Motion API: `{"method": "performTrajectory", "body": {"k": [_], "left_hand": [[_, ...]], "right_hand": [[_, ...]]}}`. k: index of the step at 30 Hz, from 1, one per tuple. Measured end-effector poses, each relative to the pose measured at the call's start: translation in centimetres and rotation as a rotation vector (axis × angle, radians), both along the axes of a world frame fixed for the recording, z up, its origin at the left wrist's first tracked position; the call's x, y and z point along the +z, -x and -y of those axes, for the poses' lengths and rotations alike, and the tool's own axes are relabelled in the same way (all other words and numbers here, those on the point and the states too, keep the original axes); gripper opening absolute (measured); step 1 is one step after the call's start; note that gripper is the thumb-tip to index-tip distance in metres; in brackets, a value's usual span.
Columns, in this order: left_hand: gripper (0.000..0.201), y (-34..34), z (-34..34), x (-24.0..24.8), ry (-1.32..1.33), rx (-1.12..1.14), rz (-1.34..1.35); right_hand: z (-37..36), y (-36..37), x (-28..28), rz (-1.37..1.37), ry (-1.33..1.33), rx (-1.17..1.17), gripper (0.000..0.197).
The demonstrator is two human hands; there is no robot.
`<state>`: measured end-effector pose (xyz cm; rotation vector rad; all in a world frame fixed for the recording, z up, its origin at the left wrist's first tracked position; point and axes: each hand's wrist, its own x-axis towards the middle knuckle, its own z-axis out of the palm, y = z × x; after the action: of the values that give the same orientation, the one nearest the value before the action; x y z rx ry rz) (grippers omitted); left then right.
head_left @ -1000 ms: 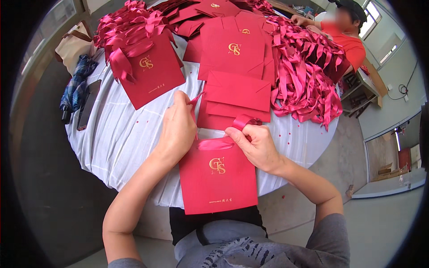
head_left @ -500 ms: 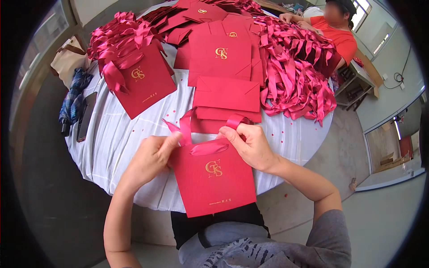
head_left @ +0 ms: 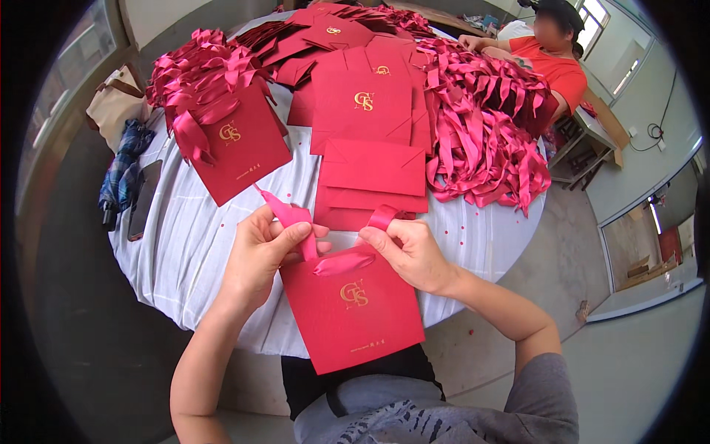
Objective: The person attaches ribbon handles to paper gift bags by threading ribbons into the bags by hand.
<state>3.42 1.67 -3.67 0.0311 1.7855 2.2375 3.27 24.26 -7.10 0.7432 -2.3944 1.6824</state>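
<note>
A red paper gift bag point(head_left: 362, 324) with gold lettering hangs flat in front of me over the table's near edge. A pink ribbon point(head_left: 342, 263) threads across its front near the top. My left hand point(head_left: 260, 253) pinches the ribbon's left tail between thumb and fingers, and the cut end points up and away. At the bag's upper right corner, my right hand point(head_left: 416, 253) is closed on the ribbon's other part, which curls over the fingers in a loop point(head_left: 386, 214). The bag's back is hidden.
Flat red bags point(head_left: 373, 166) lie stacked ahead of me. Ribboned bags point(head_left: 235, 148) pile up at left, and loose pink ribbons point(head_left: 484, 159) heap at right. A phone point(head_left: 145, 200) and folded umbrella point(head_left: 126, 166) rest on the left edge. Another person point(head_left: 551, 63) sits far right.
My left hand has shifted from the bag's upper left edge onto the ribbon tail and opened its fingers somewhat behind it. The bag hangs slightly lower; my right hand keeps its pinch.
</note>
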Motion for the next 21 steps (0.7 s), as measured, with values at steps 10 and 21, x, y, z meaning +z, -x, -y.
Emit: {"method": "performTrajectory", "body": {"k": [10,21], "left_hand": [[0.036,0.1,0.0,0.4,-0.023,0.016,0.044],[0.035,2.0,6.7,7.6,0.013,0.277,-0.580]], "right_hand": [[0.1,0.5,-0.2,-0.095,0.003,-0.005,0.023],[6.8,6.4,8.7,-0.375,0.094,0.180,0.023]]}}
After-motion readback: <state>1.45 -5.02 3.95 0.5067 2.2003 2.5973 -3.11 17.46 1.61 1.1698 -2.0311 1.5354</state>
